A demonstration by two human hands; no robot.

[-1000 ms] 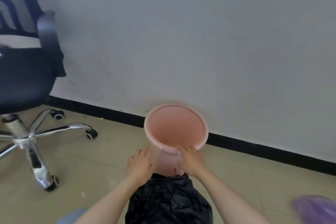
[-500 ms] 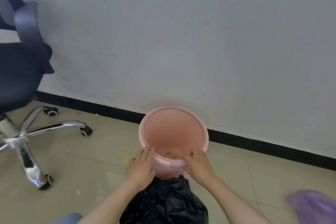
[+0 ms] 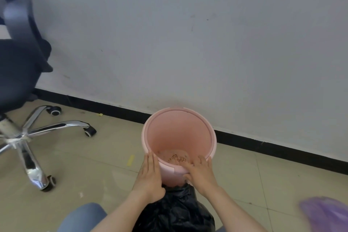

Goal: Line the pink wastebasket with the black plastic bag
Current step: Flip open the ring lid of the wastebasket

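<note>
Bin steadied: left hand flat against wall, right hand hooked over rim; bag below wrists, best opened next.

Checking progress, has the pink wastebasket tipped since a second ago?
Yes. The pink wastebasket now tilts less toward the wall's black baseboard, showing its bottom.

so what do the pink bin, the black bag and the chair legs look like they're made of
Pink wastebasket: apparently rigid moulded plastic, matte, with a smooth even wall and a stepped rim.
Black plastic bag: thin plastic film, glossy, crumpled into shiny creases.
Chair legs: seemingly chromed or polished metal, mirror-bright with reflections; casters look like black plastic.
</note>
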